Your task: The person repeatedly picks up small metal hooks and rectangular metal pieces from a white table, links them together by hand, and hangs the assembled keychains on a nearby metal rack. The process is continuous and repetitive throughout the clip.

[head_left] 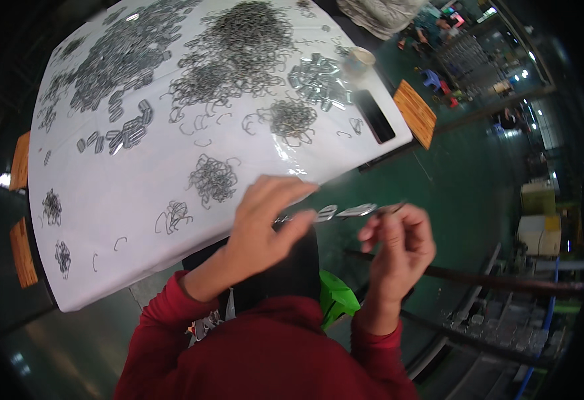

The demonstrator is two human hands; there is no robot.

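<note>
In front of me, past the table's near edge, my left hand [258, 227] has its thumb and fingers apart, with nothing plainly held. My right hand [400, 247] is closed in a pinch on a thin dark piece of wire [398, 208]. Two shiny metal pieces, an oval link [327, 212] and a flat link [358, 210], lie in a line between the hands. A small bit of metal [282, 218] shows between my left thumb and fingers, blurred. I cannot tell whether these pieces are joined to the wire.
A white-covered table [125, 200] bears a big heap of wire hooks [245, 40], a spread of flat links [125, 57], shiny clips [318, 80] and smaller wire piles [212, 179]. A phone [374, 117] and a cup [360, 59] stand right. Wooden stools [415, 112] flank the table.
</note>
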